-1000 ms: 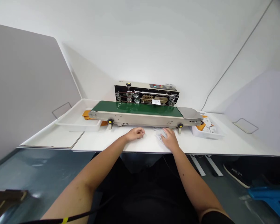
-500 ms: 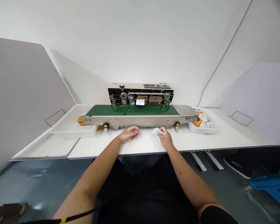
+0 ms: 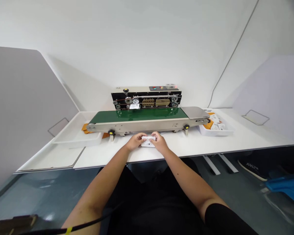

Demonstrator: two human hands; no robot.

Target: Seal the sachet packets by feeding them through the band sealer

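Note:
Both my hands hold a small white printed packet (image 3: pixel 148 142) just in front of the sealing machine, low over the white table. My left hand (image 3: pixel 134 141) pinches its left edge, and my right hand (image 3: pixel 161 143) grips the upper right corner with fingers and thumb. Behind them stands the band sealing machine (image 3: pixel 130 89), its green conveyor belt (image 3: pixel 147 114) running along the front. A second white packet (image 3: pixel 134 106) hangs in the sealer's rollers, above the belt.
On the left, a white tray (image 3: pixel 73 141) holds orange packets (image 3: pixel 85 128). Another white tray (image 3: pixel 215 132) at the right contains orange and white packets. Grey partitions stand at both sides. A blue stool (image 3: pixel 286 186) and a dark shoe (image 3: pixel 252 168) are at lower right.
My right hand has brought the packet left to meet my left hand, which now grips it too. The packet in the sealer has travelled left along the rollers.

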